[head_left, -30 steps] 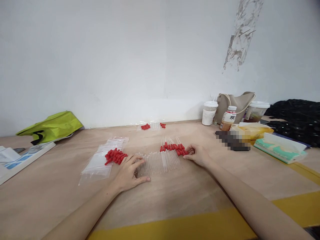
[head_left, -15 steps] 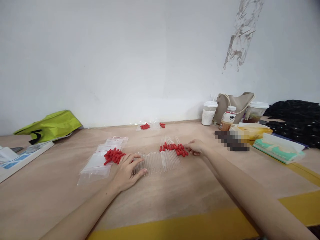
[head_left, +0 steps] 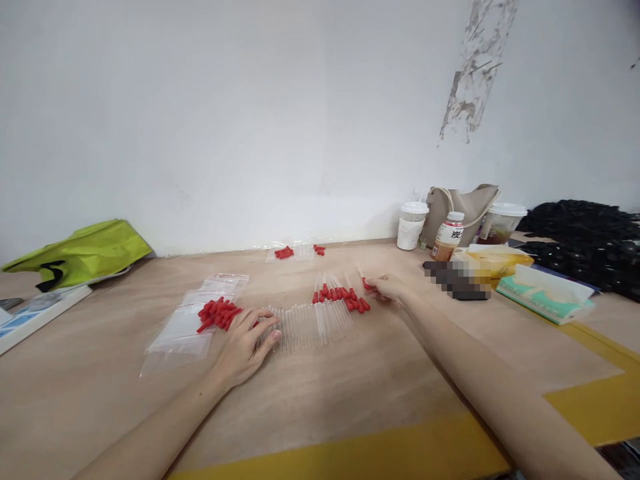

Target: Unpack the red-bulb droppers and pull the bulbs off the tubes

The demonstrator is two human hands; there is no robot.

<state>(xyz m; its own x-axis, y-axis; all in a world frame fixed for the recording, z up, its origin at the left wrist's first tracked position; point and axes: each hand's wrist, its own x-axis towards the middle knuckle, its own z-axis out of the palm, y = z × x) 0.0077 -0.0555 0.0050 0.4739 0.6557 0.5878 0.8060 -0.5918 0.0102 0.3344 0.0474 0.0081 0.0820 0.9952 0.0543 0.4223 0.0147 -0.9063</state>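
Note:
My left hand (head_left: pixel 247 350) lies open, thumb and fingers spread, over the left end of a row of clear glass tubes (head_left: pixel 300 328). Beside its fingertips is a pile of red rubber bulbs (head_left: pixel 219 313), partly hidden by the hand. My right hand (head_left: pixel 387 288) pinches a dropper (head_left: pixel 369 284) by its red bulb, with the thin tube pointing up and away. Just left of that hand lie several droppers fitted with red bulbs (head_left: pixel 345 295), their tubes pointing toward the wall. These lie right behind the row of bare tubes.
Clear zip bags (head_left: pixel 185 323) lie left of the bulbs. Another bag with red bulbs (head_left: pixel 285 253) rests by the wall. At right stand a cup (head_left: pixel 413 227), a bottle (head_left: pixel 449 237), a beige bag (head_left: pixel 467 207) and a tissue pack (head_left: pixel 547 295). A green bag (head_left: pixel 85 253) is far left.
My right hand has lifted a dropper by its bulb, away from the right end of the group. My left hand stays at the tubes. The view has shifted slightly.

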